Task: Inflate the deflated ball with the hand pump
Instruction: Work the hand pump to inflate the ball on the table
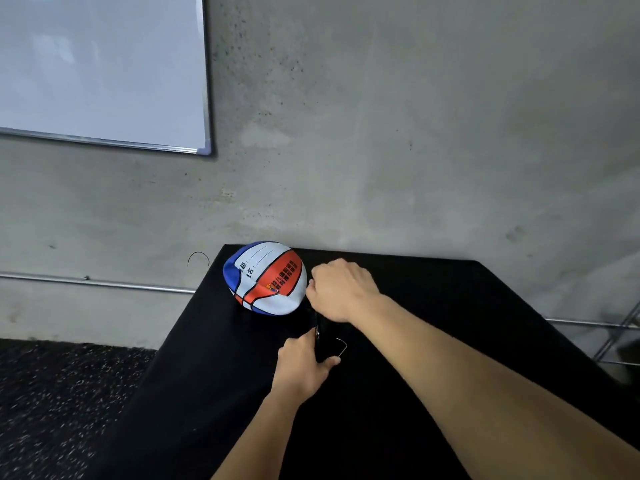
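Two bare hands work at the far left corner of a black-draped tabletop (450, 306) set against a concrete wall (415, 116), where a deflated ball (265, 277) in white, red and blue panels sits sagging, its underside flattened on the cloth. Just right of the ball, the right hand (343, 289) is curled into a fist beside its flank, apparently gripping the upper end of a dark hand pump (318, 336); what lies inside the fist is hidden. Nearer the camera, the left hand (304, 363) wraps its fingers round the pump's lower body.

Black pump on black cloth makes the needle and valve impossible to make out, so whether the needle is seated cannot be told. Judged from here, the main risks are a needle bent or snapped by a skewed stroke, and a limp ball sliding toward the close far-left edge, since neither hand steadies it. A thin wire loop (341, 346) beside the left hand could snag.
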`<act>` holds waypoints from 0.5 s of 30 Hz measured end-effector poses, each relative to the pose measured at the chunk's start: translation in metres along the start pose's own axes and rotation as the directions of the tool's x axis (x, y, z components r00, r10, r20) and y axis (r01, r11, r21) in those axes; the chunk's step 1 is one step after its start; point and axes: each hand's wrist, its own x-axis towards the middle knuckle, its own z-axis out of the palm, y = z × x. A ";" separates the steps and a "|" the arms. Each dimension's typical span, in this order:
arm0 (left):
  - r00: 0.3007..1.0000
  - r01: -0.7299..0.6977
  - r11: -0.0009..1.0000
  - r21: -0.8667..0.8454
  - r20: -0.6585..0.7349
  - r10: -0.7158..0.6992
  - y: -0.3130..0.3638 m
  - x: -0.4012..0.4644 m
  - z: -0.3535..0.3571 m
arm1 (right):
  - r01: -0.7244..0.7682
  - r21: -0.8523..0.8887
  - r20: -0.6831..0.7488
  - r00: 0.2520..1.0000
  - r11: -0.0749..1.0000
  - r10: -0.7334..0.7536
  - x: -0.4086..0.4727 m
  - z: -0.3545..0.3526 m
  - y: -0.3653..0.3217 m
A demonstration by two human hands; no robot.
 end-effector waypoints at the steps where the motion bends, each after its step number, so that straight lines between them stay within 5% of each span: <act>1: 1.000 0.007 1.000 -0.004 0.008 -0.007 0.000 0.002 0.000 | 0.032 -0.031 0.007 0.999 0.999 -0.032 0.006 -0.013 0.001; 6: 0.997 0.053 0.999 0.010 0.063 -0.054 0.002 0.019 -0.003 | -0.024 0.079 -0.202 0.979 0.997 0.039 0.043 -0.100 0.015; 15: 0.983 0.129 0.989 0.078 0.122 -0.138 0.014 0.027 -0.008 | -0.087 0.129 -0.164 0.981 0.988 0.108 0.019 0.003 0.017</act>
